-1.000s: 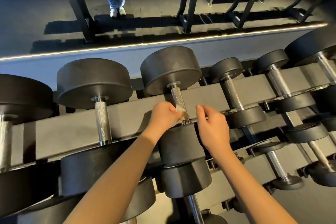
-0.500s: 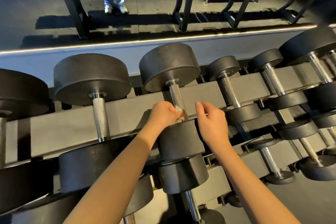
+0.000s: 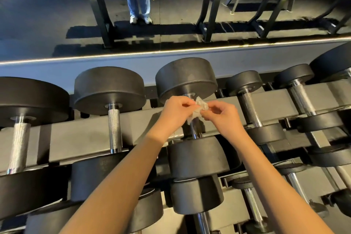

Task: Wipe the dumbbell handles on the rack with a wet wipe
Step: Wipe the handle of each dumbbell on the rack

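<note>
Both hands, left hand [image 3: 173, 111] and right hand [image 3: 223, 116], pinch crumpled wet wipe [image 3: 200, 107] above dumbbell handle [image 3: 195, 127].

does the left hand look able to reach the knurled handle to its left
Probably yes: the knurled handle lies bare, nothing between it and the left hand, which pinches the wet wipe.

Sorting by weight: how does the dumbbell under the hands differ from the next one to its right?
The dumbbell under the hands has much larger heads than the right neighbour. Its handle is mostly hidden by the left hand, right hand and wipe; the neighbour's handle is bare. Both have black heads, metal handles, and lie across the same rail.
</note>
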Motion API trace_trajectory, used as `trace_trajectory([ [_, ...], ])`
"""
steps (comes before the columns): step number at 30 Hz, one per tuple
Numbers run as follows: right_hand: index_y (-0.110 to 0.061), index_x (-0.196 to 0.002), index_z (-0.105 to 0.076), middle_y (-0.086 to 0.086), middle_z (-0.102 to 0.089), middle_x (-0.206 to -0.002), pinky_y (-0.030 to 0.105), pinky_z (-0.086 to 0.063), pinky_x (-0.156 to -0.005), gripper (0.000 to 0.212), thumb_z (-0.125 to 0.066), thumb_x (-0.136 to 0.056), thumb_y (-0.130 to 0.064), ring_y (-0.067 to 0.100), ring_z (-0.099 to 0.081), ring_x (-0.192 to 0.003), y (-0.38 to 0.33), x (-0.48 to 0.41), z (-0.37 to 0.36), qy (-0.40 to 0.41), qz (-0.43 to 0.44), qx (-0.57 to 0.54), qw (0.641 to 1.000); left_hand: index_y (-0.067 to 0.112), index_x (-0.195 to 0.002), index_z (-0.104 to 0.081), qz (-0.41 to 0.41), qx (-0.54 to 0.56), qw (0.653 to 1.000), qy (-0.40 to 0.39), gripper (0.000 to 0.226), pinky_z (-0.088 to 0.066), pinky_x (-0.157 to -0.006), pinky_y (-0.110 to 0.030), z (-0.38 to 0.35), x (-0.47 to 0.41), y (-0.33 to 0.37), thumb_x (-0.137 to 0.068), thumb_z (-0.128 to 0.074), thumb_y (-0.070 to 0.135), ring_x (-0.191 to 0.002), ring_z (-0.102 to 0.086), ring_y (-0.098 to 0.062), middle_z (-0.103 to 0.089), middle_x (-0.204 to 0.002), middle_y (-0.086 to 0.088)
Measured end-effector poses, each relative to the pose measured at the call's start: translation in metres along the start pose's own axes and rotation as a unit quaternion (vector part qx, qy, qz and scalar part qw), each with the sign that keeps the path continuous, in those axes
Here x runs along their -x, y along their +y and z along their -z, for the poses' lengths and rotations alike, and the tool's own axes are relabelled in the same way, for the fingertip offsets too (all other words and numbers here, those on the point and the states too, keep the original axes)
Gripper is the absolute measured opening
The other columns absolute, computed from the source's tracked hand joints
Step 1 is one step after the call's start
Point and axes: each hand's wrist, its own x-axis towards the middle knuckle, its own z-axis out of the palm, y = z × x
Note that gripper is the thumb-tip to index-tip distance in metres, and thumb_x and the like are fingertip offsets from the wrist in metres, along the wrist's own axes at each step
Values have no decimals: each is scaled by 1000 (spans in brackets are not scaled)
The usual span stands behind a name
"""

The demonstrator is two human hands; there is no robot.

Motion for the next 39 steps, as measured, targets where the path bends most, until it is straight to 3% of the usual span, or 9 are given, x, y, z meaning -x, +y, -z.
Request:
trace_trajectory([
  [3, -20, -80, -68, 4, -69, -79, 27, -54, -74, 13, -69, -82, -7, 16, -64, -76, 3, -14, -2, 39, 5, 12, 999, 14, -97, -74, -79, -71, 992, 62, 14, -41, -78, -11, 9, 3, -1, -91, -61, 17, -82, -55, 0, -63, -91, 5],
  [6, -18, -77, -64, -1, -64, -83, 9, -39, -62, 9, -69, -81, -11, 11, -56, -73, 5, -32, -7, 78, 56, 189, 977, 14, -124, -60, -132, -115, 972, 154, 29, -35, -95, -12, 20, 5, -1, -96, -52, 15, -106, -47, -2, -51, -113, 7],
  [11, -14, -74, -65, 3, -64, -87, 26, -45, -70, 12, -68, -80, -4, 17, -58, -79, 13, -50, -22, -26, 44, 295, 954, 14, -139, -46, -107, -165, 972, 127, 40, -26, -105, -15, 26, -4, -13, -99, -46, 17, -125, -36, -7, -44, -135, 4],
  [15, -10, -79, -69, 0, -62, -83, 21, -39, -68, 4, -72, -79, -7, 11, -55, -76, 16, -49, -18, -42, 39, 273, 960, 16, -140, -45, -109, -153, 974, 125, 40, -21, -100, -4, 25, -6, -23, -100, -46, 15, -127, -35, -7, -44, -136, 5],
  [20, -4, -80, -70, 7, -67, -77, 27, -48, -68, 4, -71, -80, -9, 17, -59, -72, 15, -64, -28, 31, 49, 217, 974, 17, -139, -46, -110, -151, 974, 128, 40, -19, -95, 5, 26, -8, -24, -99, -46, 16, -126, -35, -5, -44, -135, 6],
  [27, -7, -93, -73, 3, -68, -84, 22, -45, -71, 11, -70, -83, -13, 14, -61, -77, 15, -67, -30, 37, 47, 192, 980, 17, -142, -43, -110, -165, 973, 120, 42, -17, -93, 6, 26, -6, -23, -100, -45, 15, -130, -31, -6, -41, -139, 6],
  [31, -6, -81, -71, -2, -65, -79, 8, -42, -63, 5, -75, -77, -7, 10, -58, -74, 17, -47, -13, -57, -3, 212, 976, 18, -143, -41, -106, -159, 975, 110, 43, -15, -93, 7, 28, -4, -24, -100, -44, 16, -131, -28, -3, -40, -140, 7],
  [34, -8, -81, -71, 3, -68, -85, 12, -45, -64, 10, -77, -74, -4, 14, -61, -81, 17, -36, -1, -137, -46, 222, 964, 21, -144, -39, -100, -153, 977, 110, 44, -17, -99, -1, 27, -4, -23, -101, -44, 17, -131, -28, -2, -39, -140, 9],
  [39, -20, -99, -58, -5, -58, -79, 17, -43, -65, 28, -74, -79, -9, 5, -54, -73, 9, -50, -10, -72, -37, 202, 976, 21, -144, -38, -94, -155, 978, 107, 44, -19, -104, -11, 26, -3, -21, -101, -44, 17, -132, -28, -3, -39, -141, 8],
])
